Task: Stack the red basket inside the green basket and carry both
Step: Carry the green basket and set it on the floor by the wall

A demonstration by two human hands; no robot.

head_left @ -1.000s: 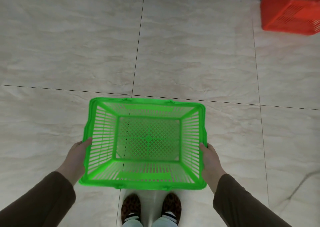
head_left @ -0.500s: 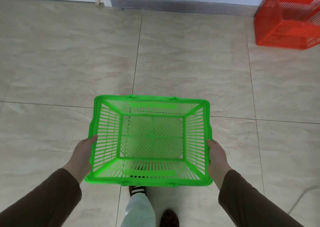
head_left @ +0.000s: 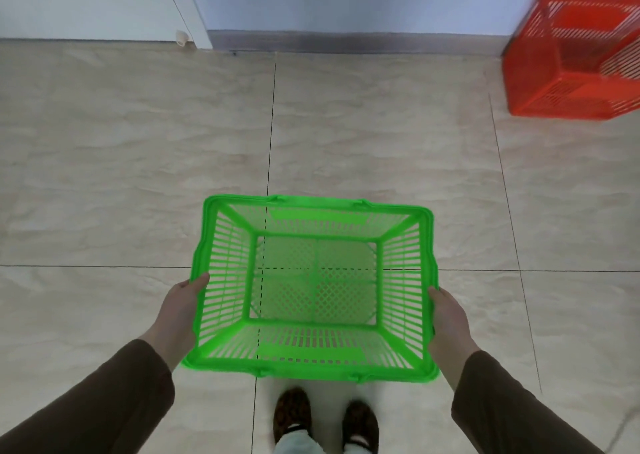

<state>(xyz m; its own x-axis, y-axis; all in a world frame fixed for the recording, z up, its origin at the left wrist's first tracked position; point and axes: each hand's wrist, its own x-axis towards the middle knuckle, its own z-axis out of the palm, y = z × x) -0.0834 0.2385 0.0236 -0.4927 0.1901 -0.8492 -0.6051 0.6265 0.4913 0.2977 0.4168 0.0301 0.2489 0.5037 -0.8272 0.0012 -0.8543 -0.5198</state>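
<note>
Since half a second ago the person has stepped forward, so both leopard-print shoes [head_left: 325, 419] now stand side by side below the green basket [head_left: 313, 289], and the wall's grey baseboard [head_left: 346, 41] and white door frame [head_left: 187, 6] show more fully. Left hand [head_left: 180, 309] and right hand [head_left: 448, 318] each clasp a short side of the green basket beneath its rim, fingers curled under and hidden, holding it level and empty above the beige tiled floor [head_left: 138, 162]. Well apart at far right, the red basket [head_left: 571, 58] sits blurred and tilted near the wall, with bare tiles between the two baskets.
</note>
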